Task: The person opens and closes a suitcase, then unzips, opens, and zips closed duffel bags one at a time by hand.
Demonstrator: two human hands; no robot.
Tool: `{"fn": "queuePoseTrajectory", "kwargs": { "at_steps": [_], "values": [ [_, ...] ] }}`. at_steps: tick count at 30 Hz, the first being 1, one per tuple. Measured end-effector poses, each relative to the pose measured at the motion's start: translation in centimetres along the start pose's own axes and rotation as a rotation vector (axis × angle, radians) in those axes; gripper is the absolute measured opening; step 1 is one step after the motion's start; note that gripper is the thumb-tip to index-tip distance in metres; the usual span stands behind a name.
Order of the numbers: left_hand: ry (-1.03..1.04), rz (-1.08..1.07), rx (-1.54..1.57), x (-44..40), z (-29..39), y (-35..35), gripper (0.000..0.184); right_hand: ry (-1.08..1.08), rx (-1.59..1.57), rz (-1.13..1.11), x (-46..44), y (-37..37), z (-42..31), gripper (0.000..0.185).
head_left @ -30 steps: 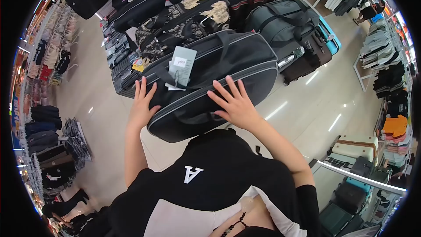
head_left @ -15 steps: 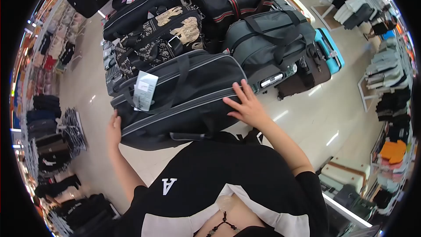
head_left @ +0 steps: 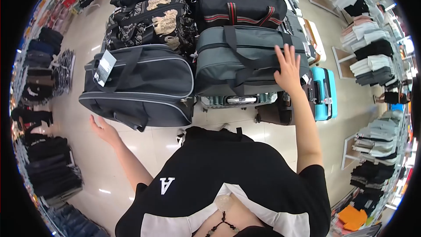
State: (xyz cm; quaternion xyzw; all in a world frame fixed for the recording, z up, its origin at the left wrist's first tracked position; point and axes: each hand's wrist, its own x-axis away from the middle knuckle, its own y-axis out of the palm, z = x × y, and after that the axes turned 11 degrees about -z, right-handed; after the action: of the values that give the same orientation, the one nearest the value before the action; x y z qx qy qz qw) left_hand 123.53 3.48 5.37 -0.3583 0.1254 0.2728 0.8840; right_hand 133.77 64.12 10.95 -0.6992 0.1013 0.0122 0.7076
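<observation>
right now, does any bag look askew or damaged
The black bag at front left juts closer to you than the grey bag beside it, so the two look unevenly lined up. No damage shows.

Left hand low, fingers loosely spread; right hand farther forward, fingers fanned.

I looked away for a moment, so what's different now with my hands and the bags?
The black bag with grey piping has moved left and straightened, now beside the dark grey bag. Both hands have let go of it: your left hand is open near its left end, your right hand is over the dark grey bag. The elephant-print bag stayed behind.
</observation>
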Motion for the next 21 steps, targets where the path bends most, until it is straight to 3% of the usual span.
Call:
{"fn": "queuePoseTrajectory", "kwargs": {
  "at_steps": [4,6,8,12,16,21],
  "values": [
    [-0.049,-0.036,0.220,5.4,6.8,2.6,0.043,-0.157,-0.101,-0.251,-5.7,0.9,3.0,0.052],
    [-0.005,-0.057,0.223,7.0,9.5,3.5,0.042,0.171,-0.321,-0.211,-9.4,-1.8,3.0,0.042],
    [0.129,-0.071,0.181,8.3,11.2,4.5,0.042,0.066,-0.288,0.001,-14.2,-1.7,6.0,0.040],
    [0.160,-0.151,0.186,11.2,14.9,6.2,0.040,0.037,-0.147,-0.040,-21.9,-3.8,6.4,0.048],
    [0.188,-0.170,0.158,13.0,17.7,6.8,0.038,0.177,-0.218,-0.187,-25.0,-4.1,8.3,0.053],
    [0.349,-0.169,0.092,13.6,20.3,7.4,0.030,0.118,-0.232,-0.103,-26.7,-3.0,8.5,0.051]
  ]
}}
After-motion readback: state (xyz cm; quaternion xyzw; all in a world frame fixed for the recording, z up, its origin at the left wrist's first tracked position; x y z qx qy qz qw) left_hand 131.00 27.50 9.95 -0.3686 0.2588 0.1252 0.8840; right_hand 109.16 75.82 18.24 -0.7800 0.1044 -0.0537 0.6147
